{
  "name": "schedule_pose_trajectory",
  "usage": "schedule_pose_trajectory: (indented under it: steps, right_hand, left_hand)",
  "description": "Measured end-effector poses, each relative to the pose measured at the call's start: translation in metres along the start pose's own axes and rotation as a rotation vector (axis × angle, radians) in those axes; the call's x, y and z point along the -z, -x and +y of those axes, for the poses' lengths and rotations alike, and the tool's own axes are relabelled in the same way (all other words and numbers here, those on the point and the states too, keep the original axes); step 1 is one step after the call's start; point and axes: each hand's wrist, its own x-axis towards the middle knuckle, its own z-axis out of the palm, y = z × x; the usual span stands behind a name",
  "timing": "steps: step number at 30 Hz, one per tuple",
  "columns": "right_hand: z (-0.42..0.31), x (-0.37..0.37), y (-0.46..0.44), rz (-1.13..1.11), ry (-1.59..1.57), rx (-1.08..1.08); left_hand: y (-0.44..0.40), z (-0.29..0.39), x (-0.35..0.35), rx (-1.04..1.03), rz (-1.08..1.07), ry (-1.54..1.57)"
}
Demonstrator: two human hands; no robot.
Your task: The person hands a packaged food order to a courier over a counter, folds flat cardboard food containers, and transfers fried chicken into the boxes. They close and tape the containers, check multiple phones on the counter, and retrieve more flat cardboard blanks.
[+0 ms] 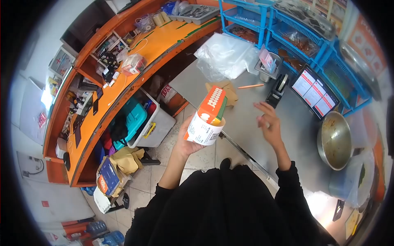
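In my left hand [188,143] is an orange and white box [212,102] together with a printed white label [202,130] that curves around its lower end. My right hand [269,124] hangs over the metal table [246,117] with its fingers bent and partly apart, holding nothing that shows. Just above that hand stands a black tape dispenser [278,91]. A brown paper piece [231,95] lies behind the box, and a pencil-like stick [250,86] rests to its right.
A tablet [314,92] leans before blue racks [269,30]. Clear plastic bags [225,53] lie at the table's back. At the right are a metal bowl [335,140] and a plastic container [357,180]. An orange counter [158,45] curves along the left, above a grey bin [158,129].
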Motion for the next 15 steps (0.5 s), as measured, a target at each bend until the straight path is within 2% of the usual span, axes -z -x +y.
schedule_pose_trajectory:
  steps: [3,4,6,8,10,15]
  right_hand:
    - [-0.063,0.005,-0.008,-0.197,0.019,0.370]
    - [-0.073,0.004,-0.008,-0.191,0.024,0.364]
    - [-0.085,0.001,-0.009,-0.288,0.035,0.633]
    - [-0.082,-0.007,-0.011,-0.246,0.023,0.641]
    - [-0.079,-0.010,-0.015,-0.205,0.011,0.652]
    - [-0.077,-0.012,-0.019,-0.076,0.064,0.443]
  left_hand:
    - [-0.006,-0.005,-0.007,-0.015,-0.032,-0.045]
    - [-0.007,-0.005,-0.007,0.003,-0.040,-0.041]
    - [-0.009,-0.008,-0.001,0.016,-0.017,-0.006]
    - [-0.008,-0.011,0.001,0.019,0.006,0.028]
    - [-0.007,-0.015,-0.002,0.035,-0.065,-0.036]
    - [-0.005,-0.021,-0.008,-0.039,0.007,-0.125]
